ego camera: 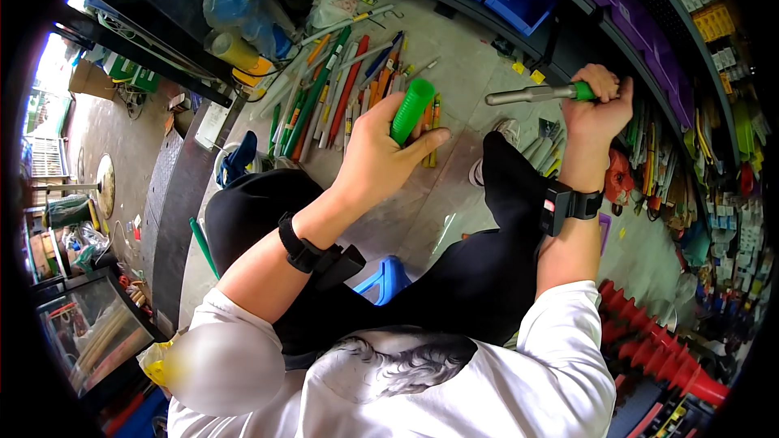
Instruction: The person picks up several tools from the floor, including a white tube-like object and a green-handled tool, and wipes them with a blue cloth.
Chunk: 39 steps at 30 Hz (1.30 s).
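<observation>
My left hand (pixel 374 149) grips a green ribbed plastic tube (pixel 412 112) in front of my knees, its open end tilted up and away from me. Farther right, my right hand (pixel 597 100) is closed around the green part (pixel 584 90) of a grey metal rod (pixel 528 95), which looks like a hammer-drill bit or chisel. The rod lies nearly level and points left towards the tube, with a wide gap between them. Whatever is inside my right fist is hidden. Beyond my left hand, many coloured tubes (pixel 325 91) are spread on the tiled floor.
Blue bins (pixel 522 1) line a low shelf at the front right. More packaged tubes (pixel 541 155) lie near my right shoe (pixel 508 131). A blue plastic stool (pixel 389 280) shows between my legs. Red spiral augers (pixel 663 340) lie at my right; a dark door sill (pixel 173 207) runs along the left.
</observation>
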{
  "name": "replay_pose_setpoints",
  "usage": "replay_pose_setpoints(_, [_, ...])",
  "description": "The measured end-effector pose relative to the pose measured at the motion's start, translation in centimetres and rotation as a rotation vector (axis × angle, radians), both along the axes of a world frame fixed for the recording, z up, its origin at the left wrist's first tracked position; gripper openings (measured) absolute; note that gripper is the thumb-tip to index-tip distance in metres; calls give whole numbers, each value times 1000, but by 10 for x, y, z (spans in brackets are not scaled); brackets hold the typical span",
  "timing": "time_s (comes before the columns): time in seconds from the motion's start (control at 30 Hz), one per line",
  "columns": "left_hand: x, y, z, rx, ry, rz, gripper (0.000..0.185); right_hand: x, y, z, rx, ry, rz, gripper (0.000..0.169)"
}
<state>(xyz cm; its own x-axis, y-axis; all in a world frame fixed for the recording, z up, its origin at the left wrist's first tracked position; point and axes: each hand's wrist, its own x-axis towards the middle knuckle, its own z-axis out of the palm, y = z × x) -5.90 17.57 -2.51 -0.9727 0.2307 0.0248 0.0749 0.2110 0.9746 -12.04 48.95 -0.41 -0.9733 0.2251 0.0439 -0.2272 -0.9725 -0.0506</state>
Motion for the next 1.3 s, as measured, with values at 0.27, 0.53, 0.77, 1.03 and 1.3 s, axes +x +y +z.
replay_pose_setpoints(0.27, [-1,10,19,206,82,-1,36,7,-57,-11,-129,-131,125,39])
replay_pose_setpoints(0.53, [-5,13,17,186,655,72,29,2,-117,-64,468,-603,495,26])
replay_pose_setpoints(0.77, [-6,12,16,143,731,89,29,24,-161,-93,431,-608,767,32])
replay_pose_setpoints(1.03, [-8,17,17,345,636,209,15,10,-124,-107,348,-626,476,39])
replay_pose_setpoints(1.3, [-8,8,32,511,272,367,15,-17,-113,-106,265,-771,9,31])
